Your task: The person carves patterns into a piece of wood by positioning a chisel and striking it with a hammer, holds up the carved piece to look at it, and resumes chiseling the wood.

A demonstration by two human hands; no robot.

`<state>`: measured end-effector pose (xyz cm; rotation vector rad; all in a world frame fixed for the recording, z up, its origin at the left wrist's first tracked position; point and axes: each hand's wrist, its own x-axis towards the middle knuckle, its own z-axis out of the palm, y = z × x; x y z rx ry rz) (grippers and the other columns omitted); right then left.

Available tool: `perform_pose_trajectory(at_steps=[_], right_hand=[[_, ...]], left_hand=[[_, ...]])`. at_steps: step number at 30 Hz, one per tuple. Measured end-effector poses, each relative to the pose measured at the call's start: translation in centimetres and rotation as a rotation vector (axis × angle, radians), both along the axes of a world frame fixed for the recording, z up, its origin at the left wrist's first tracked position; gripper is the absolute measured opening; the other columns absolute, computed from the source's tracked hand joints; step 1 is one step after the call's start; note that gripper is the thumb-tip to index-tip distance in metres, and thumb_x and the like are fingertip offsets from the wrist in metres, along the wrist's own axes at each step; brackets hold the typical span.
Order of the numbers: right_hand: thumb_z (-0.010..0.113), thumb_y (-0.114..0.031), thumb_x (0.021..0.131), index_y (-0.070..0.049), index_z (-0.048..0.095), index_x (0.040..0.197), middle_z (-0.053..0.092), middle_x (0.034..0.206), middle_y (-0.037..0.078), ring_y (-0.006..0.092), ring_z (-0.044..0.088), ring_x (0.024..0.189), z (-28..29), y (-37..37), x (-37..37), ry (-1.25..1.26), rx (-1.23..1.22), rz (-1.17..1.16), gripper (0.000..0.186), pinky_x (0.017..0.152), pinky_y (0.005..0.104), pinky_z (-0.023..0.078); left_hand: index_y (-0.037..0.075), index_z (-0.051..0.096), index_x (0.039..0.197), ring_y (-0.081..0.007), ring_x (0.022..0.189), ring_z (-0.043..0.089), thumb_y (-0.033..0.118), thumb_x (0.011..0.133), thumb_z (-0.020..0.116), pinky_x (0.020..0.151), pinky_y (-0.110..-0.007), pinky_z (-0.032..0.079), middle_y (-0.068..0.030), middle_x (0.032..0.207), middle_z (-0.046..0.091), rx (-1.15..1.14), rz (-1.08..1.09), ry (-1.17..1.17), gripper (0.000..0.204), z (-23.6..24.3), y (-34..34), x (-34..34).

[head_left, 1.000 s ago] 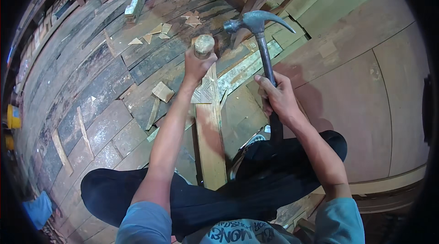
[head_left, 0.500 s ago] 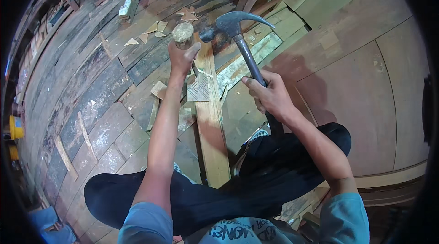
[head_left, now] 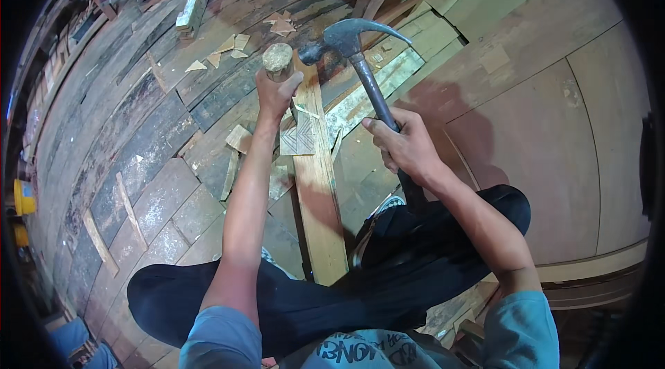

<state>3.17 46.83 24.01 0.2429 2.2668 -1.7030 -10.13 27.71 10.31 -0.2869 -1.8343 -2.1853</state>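
Left hand (head_left: pixel 274 96) clenched round a pale, cylindrical, wooden-handled chisel-like tool (head_left: pixel 278 59), right hand (head_left: pixel 406 142) gripping a dark steel claw hammer (head_left: pixel 374 91), its head just right of it! The square, grooved wooden block (head_left: pixel 297 142) sits nearer on a long yellowish wooden plank (head_left: pixel 323 225); a glancing blow could catch the left hand, or poor support let the block skid

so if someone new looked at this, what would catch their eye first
Probably the claw hammer, just right of centre in the right hand. Then the round-topped tool in the left hand, just left of the hammer's head in the picture. Below it, the small wood piece with chevron-like lines lies on the long board.
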Motion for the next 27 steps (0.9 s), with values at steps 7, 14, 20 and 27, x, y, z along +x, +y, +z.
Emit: perform_pose_trajectory(at_steps=[7, 14, 20, 27], right_hand=[[0.06, -0.022, 0.088, -0.003, 0.051, 0.072, 0.04, 0.055, -0.005, 0.0033, 0.036, 0.041, -0.4, 0.3, -0.1, 0.006, 0.016, 0.016, 0.026, 0.036, 0.0241, 0.027], [0.059, -0.022, 0.089, -0.005, 0.048, 0.071, 0.038, 0.054, -0.005, 0.0035, 0.038, 0.038, -0.7, 0.1, -0.1, 0.018, 0.051, 0.045, 0.027, 0.034, 0.0221, 0.029], [0.062, -0.026, 0.086, -0.001, 0.052, 0.07, 0.038, 0.056, -0.004, 0.0052, 0.036, 0.051, 0.0, 0.5, -0.8, 0.092, 0.167, 0.052, 0.031, 0.044, 0.0267, 0.031], [0.063, -0.026, 0.085, 0.004, 0.058, 0.08, 0.035, 0.057, 0.002, 0.0085, 0.034, 0.056, 3.8, -0.2, -1.6, 0.336, 0.332, 0.087, 0.031, 0.049, 0.0287, 0.031]], left_hand=[[0.003, 0.055, 0.064, -0.0078, 0.044, 0.048, 0.01, 0.068, 0.067, 0.042, -0.024, 0.036, 0.0, 0.054, 0.053, 0.039, 0.02, -0.067, 0.014, 0.0, 0.2, 0.0], [0.004, 0.055, 0.064, -0.008, 0.044, 0.048, 0.009, 0.068, 0.067, 0.041, -0.023, 0.036, -0.0004, 0.055, 0.053, 0.093, 0.017, -0.09, 0.014, -0.2, -0.1, -0.3], [0.004, 0.054, 0.063, -0.0082, 0.044, 0.048, 0.012, 0.068, 0.067, 0.043, -0.025, 0.037, 0.0003, 0.054, 0.052, 0.045, -0.002, -0.039, 0.016, -0.4, 0.6, -0.2], [0.001, 0.055, 0.066, -0.0092, 0.049, 0.046, 0.017, 0.066, 0.069, 0.048, -0.028, 0.039, 0.0016, 0.054, 0.05, -0.124, 0.015, -0.018, 0.021, -1.2, 0.3, -0.3]])
